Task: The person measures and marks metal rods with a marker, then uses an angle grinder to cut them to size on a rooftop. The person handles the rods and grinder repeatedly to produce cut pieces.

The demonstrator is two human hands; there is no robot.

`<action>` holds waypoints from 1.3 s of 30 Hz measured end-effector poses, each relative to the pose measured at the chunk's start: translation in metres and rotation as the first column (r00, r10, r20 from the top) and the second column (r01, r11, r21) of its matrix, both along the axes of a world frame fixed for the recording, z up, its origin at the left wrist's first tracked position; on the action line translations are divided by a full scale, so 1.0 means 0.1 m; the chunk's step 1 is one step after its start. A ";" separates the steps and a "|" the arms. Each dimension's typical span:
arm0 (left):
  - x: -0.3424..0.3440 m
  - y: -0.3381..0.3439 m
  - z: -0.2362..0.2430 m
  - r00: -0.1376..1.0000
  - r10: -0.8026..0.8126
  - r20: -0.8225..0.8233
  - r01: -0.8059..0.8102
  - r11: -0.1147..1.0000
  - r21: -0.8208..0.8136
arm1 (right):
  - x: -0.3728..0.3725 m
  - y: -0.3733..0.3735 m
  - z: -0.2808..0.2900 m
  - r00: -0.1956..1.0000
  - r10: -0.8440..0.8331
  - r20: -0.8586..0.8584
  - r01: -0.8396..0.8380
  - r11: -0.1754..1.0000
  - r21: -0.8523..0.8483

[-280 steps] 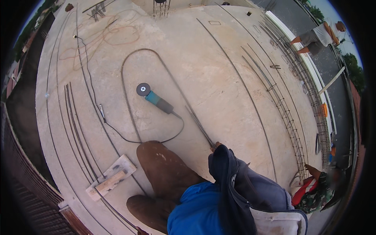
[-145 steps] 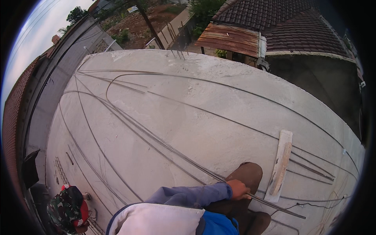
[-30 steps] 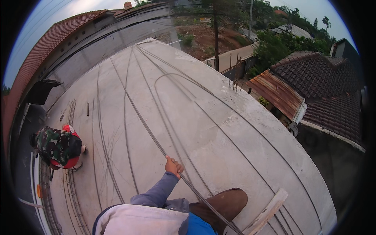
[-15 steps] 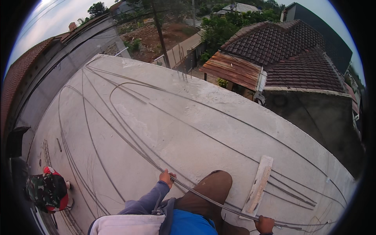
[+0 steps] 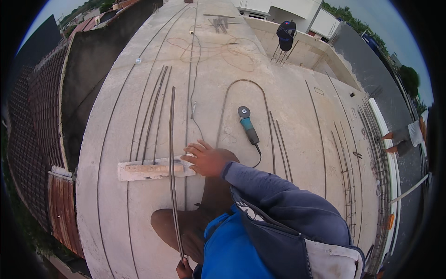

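Note:
My right hand [image 5: 204, 158] is open, fingers spread, palm down, beside the right end of a pale board [image 5: 125, 173] on the concrete. My left hand [image 5: 183, 267], at the lower edge, grips a pair of long steel rods [image 5: 173, 125] that reach across the board, just left of my right hand's fingertips. A short wooden piece [image 5: 155, 169] lies on the board. Several thinner bars [image 5: 149, 118] reach away from it. Beyond my right hand lies a teal and black angle grinder [image 5: 248, 128] with a disc and a black cord.
Bent bars [image 5: 241, 80], an orange cord [image 5: 190, 44] and rebar cages [image 5: 348, 195] lie on the slab. A dark cap [image 5: 286, 32] sits on upright bars at the back. A person's legs [image 5: 397, 139] show at right. At left the slab drops toward tiled roofs [image 5: 32, 139].
The view has swung round from the street side to the grinder side, the held rods now pointing away from me. My right hand has let go of the rods and spread its fingers; my left still grips them.

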State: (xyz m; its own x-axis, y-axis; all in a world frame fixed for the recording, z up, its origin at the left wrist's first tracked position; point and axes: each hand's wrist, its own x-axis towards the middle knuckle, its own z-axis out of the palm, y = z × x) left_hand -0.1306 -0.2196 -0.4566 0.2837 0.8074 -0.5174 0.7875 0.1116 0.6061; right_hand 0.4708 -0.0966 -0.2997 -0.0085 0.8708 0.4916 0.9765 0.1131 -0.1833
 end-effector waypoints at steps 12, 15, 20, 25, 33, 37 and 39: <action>-0.07 0.77 -0.02 0.983 -0.156 -0.099 0.125 0.956 -0.264 | -0.39 -5.91 -1.85 -0.421 -0.884 0.203 0.363 -0.370 -0.855; 0.18 0.91 0.10 0.958 -0.189 -0.217 0.131 0.958 -0.256 | -0.86 -6.29 -2.02 -0.442 -0.877 0.190 0.297 -0.343 -0.891; 0.61 1.05 0.16 0.929 -0.204 -0.308 0.130 0.961 -0.244 | -1.24 -6.34 -2.20 -0.490 -0.862 0.133 0.413 -0.363 -0.835; 0.80 1.16 0.19 0.920 -0.180 -0.347 0.111 0.971 -0.210 | -1.11 -6.38 -2.27 -0.474 -0.859 0.196 0.425 -0.418 -0.803; 0.99 1.13 0.05 0.925 -0.132 -0.356 0.054 0.974 -0.221 | -1.11 -6.65 -2.66 -0.198 -0.962 0.186 0.456 -0.258 -0.852; 1.06 1.13 0.01 0.926 -0.095 -0.366 0.012 0.975 -0.222 | -1.18 -6.55 -2.71 -0.220 -0.956 0.195 0.506 -0.283 -0.815; 1.08 1.15 0.02 0.926 -0.069 -0.372 -0.014 0.976 -0.217 | -1.22 -6.56 -2.70 -0.255 -0.952 0.167 0.510 -0.279 -0.814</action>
